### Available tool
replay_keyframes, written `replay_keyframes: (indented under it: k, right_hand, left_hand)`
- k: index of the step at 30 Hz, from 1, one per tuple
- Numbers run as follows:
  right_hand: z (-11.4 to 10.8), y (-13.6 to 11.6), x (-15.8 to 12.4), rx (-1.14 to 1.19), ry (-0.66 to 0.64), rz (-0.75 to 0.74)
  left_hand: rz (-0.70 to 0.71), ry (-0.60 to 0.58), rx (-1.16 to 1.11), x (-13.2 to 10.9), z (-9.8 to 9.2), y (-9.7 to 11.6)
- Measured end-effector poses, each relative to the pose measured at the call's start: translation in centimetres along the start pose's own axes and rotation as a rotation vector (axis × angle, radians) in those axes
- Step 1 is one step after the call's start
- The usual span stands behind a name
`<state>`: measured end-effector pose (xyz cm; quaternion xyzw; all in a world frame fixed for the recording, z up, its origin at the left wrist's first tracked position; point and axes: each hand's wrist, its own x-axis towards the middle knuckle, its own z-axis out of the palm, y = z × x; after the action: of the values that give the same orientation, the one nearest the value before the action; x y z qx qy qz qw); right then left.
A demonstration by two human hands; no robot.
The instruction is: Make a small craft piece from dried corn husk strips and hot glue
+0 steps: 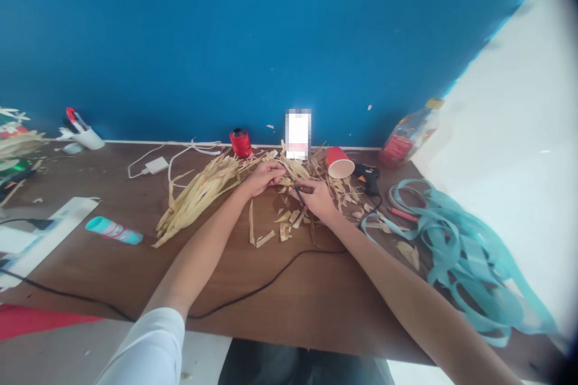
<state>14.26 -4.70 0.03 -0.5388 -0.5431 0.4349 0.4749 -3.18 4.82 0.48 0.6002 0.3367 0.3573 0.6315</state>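
Observation:
My left hand (266, 178) is closed, its fingertips pinching a pale strip of dried corn husk (293, 169) at the back of the table. Facing it from the right, my right hand (320, 198) is closed around dark-handled scissors (300, 195). The blades point up and left, towards the husk; whether they touch it I cannot make out. Husk scraps (285, 230) lie below and around both hands. Left of my left hand rests a long bundle of dried husks (198, 195).
Behind the hands stands a bright phone screen (298, 129), with a red ribbon spool (241, 143) to its left. A tipped red paper cup (339, 163), a black glue gun (368, 178), a leaning bottle (409, 135) and tangled teal ribbon (456, 240) occupy the right. A black cable (271, 281) crosses the front.

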Motion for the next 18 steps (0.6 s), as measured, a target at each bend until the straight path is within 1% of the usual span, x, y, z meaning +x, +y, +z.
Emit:
replay_keyframes:
  k: [4, 12, 15, 18]
  right_hand:
    - [-0.2, -0.2, 0.2, 0.034, -0.019, 0.057]
    - [-0.5, -1.5, 0.0, 0.078, -0.055, 0.082]
    - [-0.6, -1.6, 0.1, 0.086, -0.085, 0.105]
    - [-0.6, -1.6, 0.2, 0.104, -0.09, 0.115]
  left_hand:
    - [0.027, -0.004, 0.055, -0.1, 0.0, 0.1]
    - [0.095, 0.026, 0.193, -0.1, 0.2, -0.1]
    - [0.129, 0.037, 0.228, -0.1, 0.3, -0.1]
    - [0.127, 0.042, 0.235, -0.1, 0.3, -0.2]
